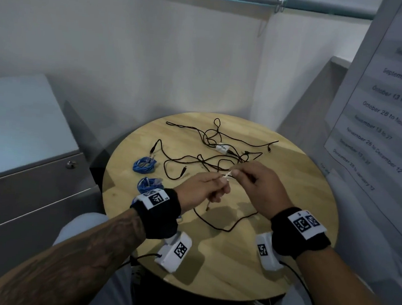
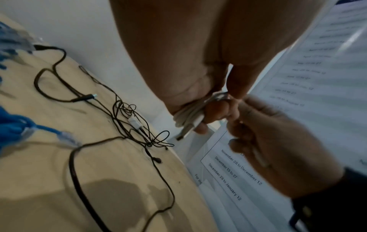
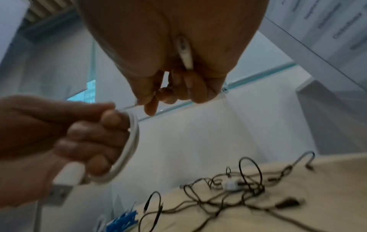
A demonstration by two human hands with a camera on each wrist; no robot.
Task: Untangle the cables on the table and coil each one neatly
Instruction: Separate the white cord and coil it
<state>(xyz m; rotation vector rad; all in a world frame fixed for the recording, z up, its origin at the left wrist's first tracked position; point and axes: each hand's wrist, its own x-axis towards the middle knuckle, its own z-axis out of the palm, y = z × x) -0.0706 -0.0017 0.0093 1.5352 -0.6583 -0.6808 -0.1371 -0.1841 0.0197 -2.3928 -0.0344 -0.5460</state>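
Above the round wooden table [image 1: 209,269] both my hands hold one white cable [image 1: 225,177]. My left hand [image 1: 221,187] grips it as a small coil [image 3: 131,141], its USB plug [image 3: 59,193] sticking out below the fist. My right hand [image 1: 236,173] pinches the cable's other end [image 3: 184,53] right next to the left fingers. Behind them lies a tangle of thin black cables [image 1: 219,149] around a small white adapter [image 1: 222,148]. Another black cable [image 1: 225,227] loops under my hands. Two coiled blue cables [image 1: 144,165] [image 1: 148,183] lie at the table's left.
A grey cabinet [image 1: 14,140] stands left of the table. White walls close the back, and a printed schedule sheet [image 1: 393,108] hangs at the right. Bare wood shows at the table's front and right [image 1: 300,197].
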